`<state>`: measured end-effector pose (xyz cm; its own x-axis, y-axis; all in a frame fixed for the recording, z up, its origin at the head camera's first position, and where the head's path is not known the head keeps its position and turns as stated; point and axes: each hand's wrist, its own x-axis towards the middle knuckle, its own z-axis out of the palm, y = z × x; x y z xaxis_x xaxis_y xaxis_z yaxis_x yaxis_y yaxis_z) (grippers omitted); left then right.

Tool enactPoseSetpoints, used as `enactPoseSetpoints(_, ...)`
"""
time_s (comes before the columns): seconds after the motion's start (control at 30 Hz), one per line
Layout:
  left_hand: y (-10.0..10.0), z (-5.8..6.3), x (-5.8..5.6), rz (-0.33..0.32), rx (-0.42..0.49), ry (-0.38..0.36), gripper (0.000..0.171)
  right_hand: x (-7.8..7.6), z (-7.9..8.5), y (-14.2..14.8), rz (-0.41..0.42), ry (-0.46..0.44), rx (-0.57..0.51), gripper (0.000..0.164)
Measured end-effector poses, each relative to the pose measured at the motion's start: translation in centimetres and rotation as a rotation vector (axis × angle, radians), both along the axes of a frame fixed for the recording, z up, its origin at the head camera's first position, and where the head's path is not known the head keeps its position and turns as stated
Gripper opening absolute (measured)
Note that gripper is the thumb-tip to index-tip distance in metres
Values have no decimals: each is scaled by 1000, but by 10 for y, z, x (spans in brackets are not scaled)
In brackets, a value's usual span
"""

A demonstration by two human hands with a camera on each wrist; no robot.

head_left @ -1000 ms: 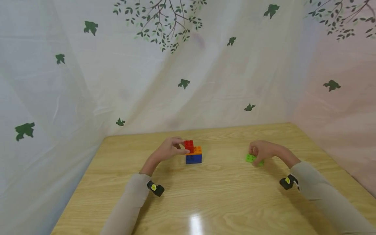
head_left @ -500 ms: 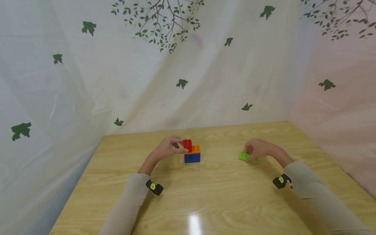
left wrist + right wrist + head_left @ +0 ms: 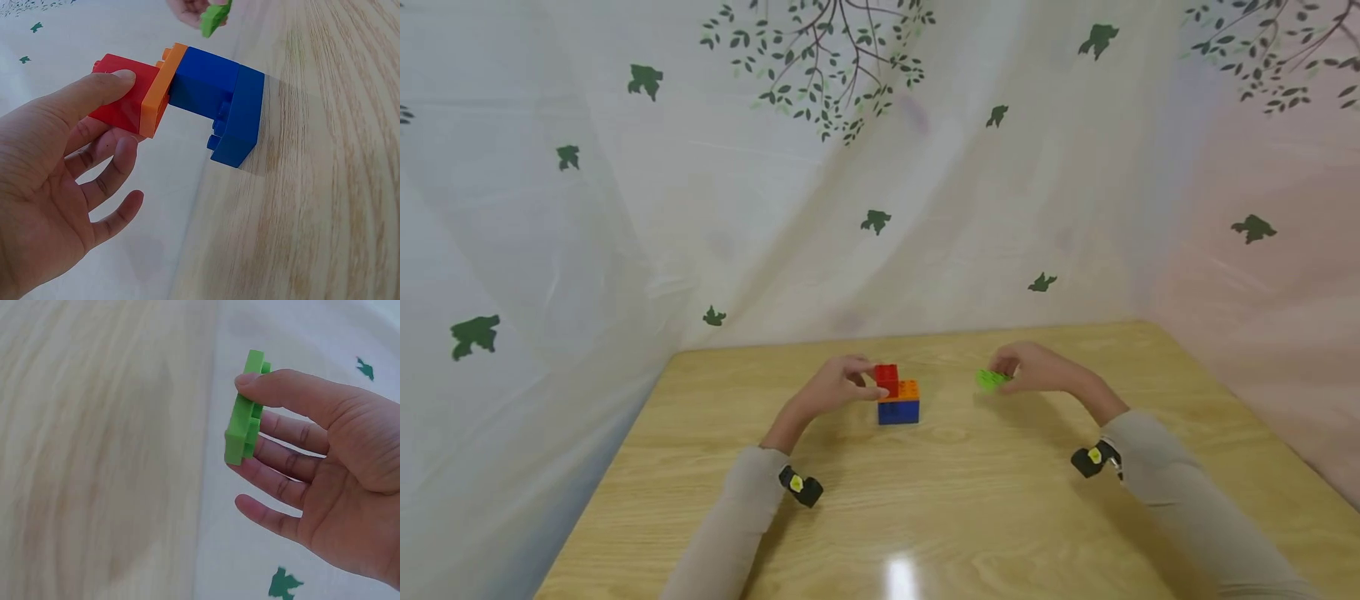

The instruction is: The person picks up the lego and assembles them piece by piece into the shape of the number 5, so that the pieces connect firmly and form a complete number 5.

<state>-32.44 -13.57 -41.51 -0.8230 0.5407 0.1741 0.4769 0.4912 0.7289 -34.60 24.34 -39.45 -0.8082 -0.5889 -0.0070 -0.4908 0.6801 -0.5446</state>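
My left hand (image 3: 833, 385) pinches a red toy building brick (image 3: 887, 380) between thumb and fingers. The red brick sits at the left on top of an orange flat brick (image 3: 164, 81). Beneath the orange one, the left wrist view shows a blue brick (image 3: 203, 81) on a longer blue brick (image 3: 245, 119) that stands on the table, with bare studs at one end. To the right of this stack, my right hand (image 3: 1037, 367) holds a light green flat brick (image 3: 236, 428) above the table, thumb on one side and fingers on the other.
The wooden table (image 3: 865, 508) extends in front of and around the stack. Behind it hangs a pale curtain (image 3: 775, 250) printed with leaves and branches. Both wrists carry small black cameras, the left camera (image 3: 802, 487) and the right camera (image 3: 1093, 458).
My right hand has lifted the green flat brick off the table and brought it left, closer to the stack. My left hand stays on the red brick.
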Motion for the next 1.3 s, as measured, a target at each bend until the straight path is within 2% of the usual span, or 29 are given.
enactPoseSetpoints(0.27, 3, 1, 0, -20, 11, 4, 36, -1, 20, -36, 21, 54, -87, 36)
enactPoseSetpoints(0.47, 0, 2, 1, -7, 3, 9, 45, -3, 31, -65, 61, 95, -139, 41)
enactPoseSetpoints(0.6, -2, 2, -1, -4, 1, 10, 44, -4, 34, -82, 93, 110, -185, 40)
enactPoseSetpoints(0.77, -3, 2, -3, -17, 8, 18, 37, -3, 36, -99, 131, 125, -245, 38)
enactPoseSetpoints(1.07, -1, 3, -4, -32, 6, 6, 51, 1, 32, -119, 119, 93, -324, 40)
enactPoseSetpoints(1.3, 0, 0, -5, -47, 12, 16, 37, 3, 27, -125, 114, 79, -331, 40)
